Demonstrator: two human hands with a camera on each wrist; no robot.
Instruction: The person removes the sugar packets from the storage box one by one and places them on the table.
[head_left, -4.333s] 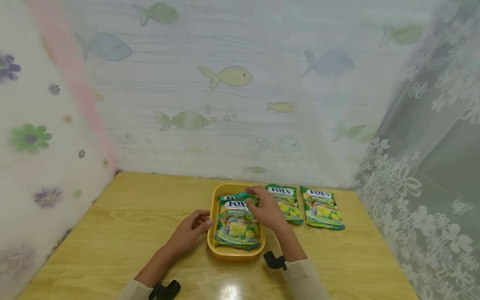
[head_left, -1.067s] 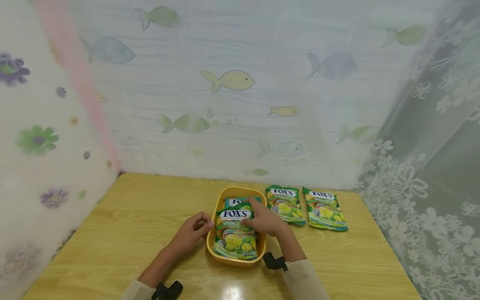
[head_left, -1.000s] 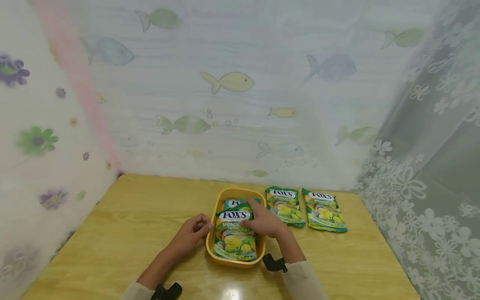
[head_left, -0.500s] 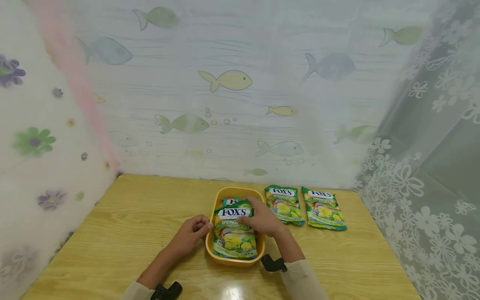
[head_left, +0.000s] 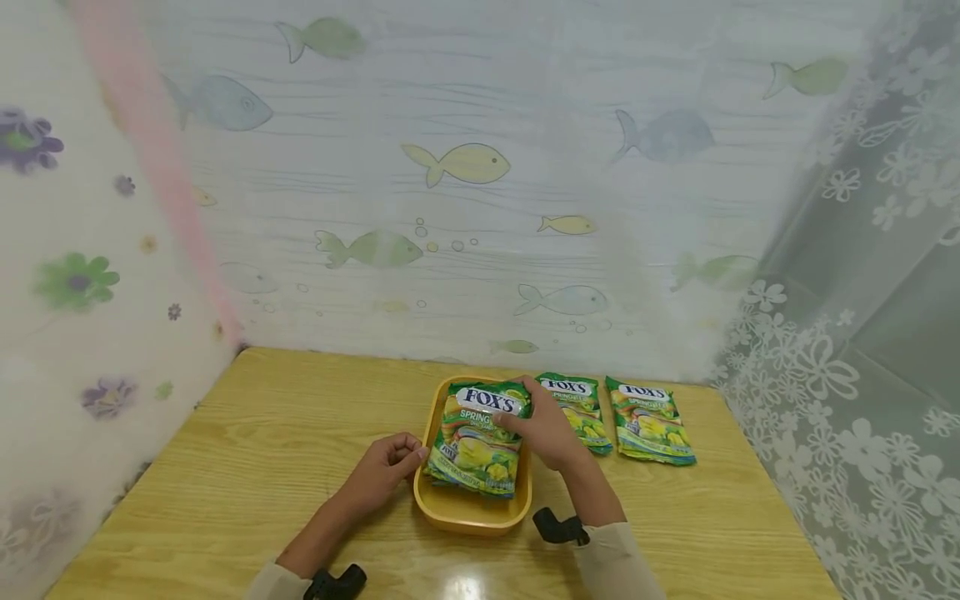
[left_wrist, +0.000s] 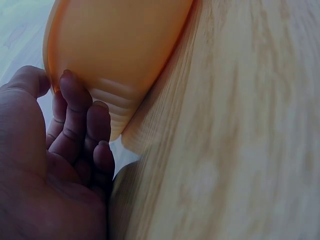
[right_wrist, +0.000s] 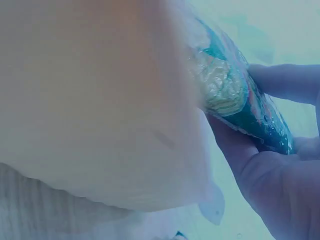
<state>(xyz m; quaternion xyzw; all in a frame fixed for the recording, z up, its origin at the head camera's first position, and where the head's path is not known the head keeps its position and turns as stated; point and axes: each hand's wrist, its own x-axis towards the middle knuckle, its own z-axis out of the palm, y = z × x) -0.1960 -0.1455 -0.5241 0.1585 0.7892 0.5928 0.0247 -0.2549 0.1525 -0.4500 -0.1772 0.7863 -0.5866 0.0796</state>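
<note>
- Since half a second ago: top candy bag lifted at its far end, now tilted up out of the yellow tray, logo end raised toward the wall, near end still low over the tray.
- Earlier lying flat in the tray under the right hand; now pinched along its right edge, thumb on top and fingers beneath, as seen in the right wrist view.
- Judged: bag coming out of the tray rather than being settled in.
- Second bag formerly peeking out beneath it: hidden now, cannot tell.
- Left hand unchanged, fingers curled against the tray's left wall, steadying it on the counter.
- Lifted bag directly left of the right palm, touching it; well clear of the left hand, tray wall between.
- Two more bags flat on the counter, just right of the tray, untouched.
</note>
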